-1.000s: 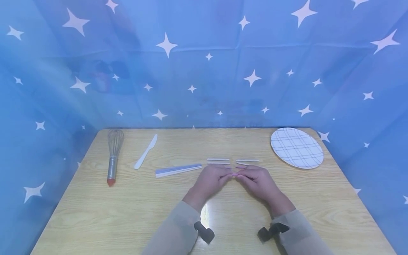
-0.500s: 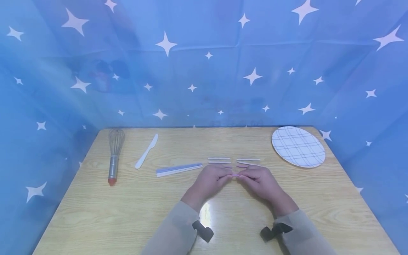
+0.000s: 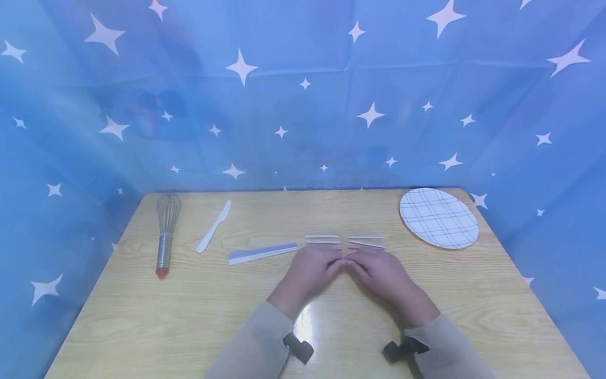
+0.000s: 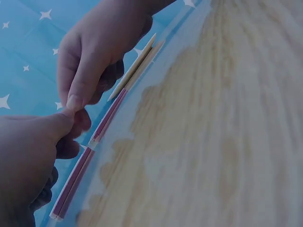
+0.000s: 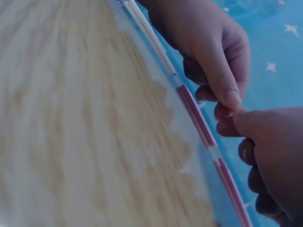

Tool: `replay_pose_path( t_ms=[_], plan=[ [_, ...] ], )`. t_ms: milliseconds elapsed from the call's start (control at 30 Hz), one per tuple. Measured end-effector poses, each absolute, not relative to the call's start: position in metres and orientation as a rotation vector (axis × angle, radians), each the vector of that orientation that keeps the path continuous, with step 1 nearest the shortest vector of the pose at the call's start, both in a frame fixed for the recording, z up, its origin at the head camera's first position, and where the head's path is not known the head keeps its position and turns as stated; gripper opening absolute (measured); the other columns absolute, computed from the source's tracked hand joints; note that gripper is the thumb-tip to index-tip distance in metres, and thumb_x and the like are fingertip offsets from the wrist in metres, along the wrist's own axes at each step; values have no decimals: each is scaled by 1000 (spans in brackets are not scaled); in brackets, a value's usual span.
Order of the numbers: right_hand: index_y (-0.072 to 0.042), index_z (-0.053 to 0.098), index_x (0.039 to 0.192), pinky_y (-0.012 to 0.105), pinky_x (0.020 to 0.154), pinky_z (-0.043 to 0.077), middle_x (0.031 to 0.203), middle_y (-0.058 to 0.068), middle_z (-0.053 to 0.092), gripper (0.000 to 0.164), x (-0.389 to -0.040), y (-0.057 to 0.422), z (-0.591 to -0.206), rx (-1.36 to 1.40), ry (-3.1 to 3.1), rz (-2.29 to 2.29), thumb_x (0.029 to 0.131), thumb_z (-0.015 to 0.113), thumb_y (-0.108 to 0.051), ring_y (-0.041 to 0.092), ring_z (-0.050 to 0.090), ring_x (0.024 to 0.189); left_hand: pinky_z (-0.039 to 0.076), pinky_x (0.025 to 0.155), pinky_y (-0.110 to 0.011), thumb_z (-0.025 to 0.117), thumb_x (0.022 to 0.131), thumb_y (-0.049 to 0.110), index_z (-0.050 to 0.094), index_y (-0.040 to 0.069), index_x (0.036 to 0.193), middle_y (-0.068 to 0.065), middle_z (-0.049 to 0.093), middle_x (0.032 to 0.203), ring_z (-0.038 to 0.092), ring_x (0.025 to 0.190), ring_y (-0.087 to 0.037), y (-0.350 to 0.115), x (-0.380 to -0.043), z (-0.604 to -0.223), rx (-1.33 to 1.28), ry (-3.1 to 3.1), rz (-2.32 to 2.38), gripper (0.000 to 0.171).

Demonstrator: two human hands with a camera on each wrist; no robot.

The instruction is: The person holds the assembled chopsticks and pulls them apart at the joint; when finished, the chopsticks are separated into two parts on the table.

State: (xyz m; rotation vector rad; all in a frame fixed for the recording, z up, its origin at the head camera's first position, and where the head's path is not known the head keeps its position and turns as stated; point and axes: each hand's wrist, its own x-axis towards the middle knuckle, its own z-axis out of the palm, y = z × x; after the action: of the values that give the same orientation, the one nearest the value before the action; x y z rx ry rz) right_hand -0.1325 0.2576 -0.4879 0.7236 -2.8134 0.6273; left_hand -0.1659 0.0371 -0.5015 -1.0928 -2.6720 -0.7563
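Observation:
My left hand [image 3: 314,268] and right hand [image 3: 381,271] meet at their fingertips over the middle of the table, thumbs and index fingers pinched together. Between them is a thin pink-purple strip, almost wholly hidden by the fingers. In the left wrist view, the left hand [image 4: 28,156] comes in from the left and the right hand [image 4: 102,47] from above. Just beyond the hands lie short thin strips in two groups, a left group [image 3: 322,239] and a right group [image 3: 365,242]. Pink ones, such as this strip [image 5: 196,116], lie nearest the hands.
Longer blue and white strips [image 3: 262,253] lie left of the hands. Farther left are a white plastic knife [image 3: 213,229] and a whisk [image 3: 164,234] with a red handle end. A white checked plate [image 3: 437,218] sits at the table's back right corner, before a blue starred curtain [image 3: 293,105].
The two hands have drawn closer, so the purple piece that showed between their fingertips is now nearly covered. The strips, knife, whisk and plate stay in place.

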Motion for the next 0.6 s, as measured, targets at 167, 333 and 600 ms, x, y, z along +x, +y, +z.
replay_pose_path(
  t_ms=[167, 333, 600],
  plan=[
    [-23, 81, 118, 54, 111, 49, 129, 0, 76, 21, -134, 258, -492, 730, -2818, 623, 107, 66, -33, 30, 65, 131, 47, 112, -29, 55, 111, 43, 78, 25, 128, 10, 76, 126, 69, 122, -10, 37, -168, -502, -1166, -2673, -689, 33],
    [-23, 83, 114, 51, 109, 52, 118, -3, 79, 15, -136, 263, -498, 802, -2697, 691, 102, 73, -26, 30, 69, 124, 44, 114, -27, 61, 110, 35, 76, 22, 132, 5, 74, 132, 67, 126, -12, 35, -169, -507, -1202, -2586, -750, 29],
    [-24, 85, 110, 50, 102, 56, 113, -4, 80, 15, -144, 265, -504, 873, -2589, 817, 100, 75, -20, 31, 73, 117, 45, 113, -27, 61, 110, 35, 77, 20, 129, 1, 74, 131, 68, 126, -15, 27, -172, -511, -1206, -2540, -867, 29]
  ],
)
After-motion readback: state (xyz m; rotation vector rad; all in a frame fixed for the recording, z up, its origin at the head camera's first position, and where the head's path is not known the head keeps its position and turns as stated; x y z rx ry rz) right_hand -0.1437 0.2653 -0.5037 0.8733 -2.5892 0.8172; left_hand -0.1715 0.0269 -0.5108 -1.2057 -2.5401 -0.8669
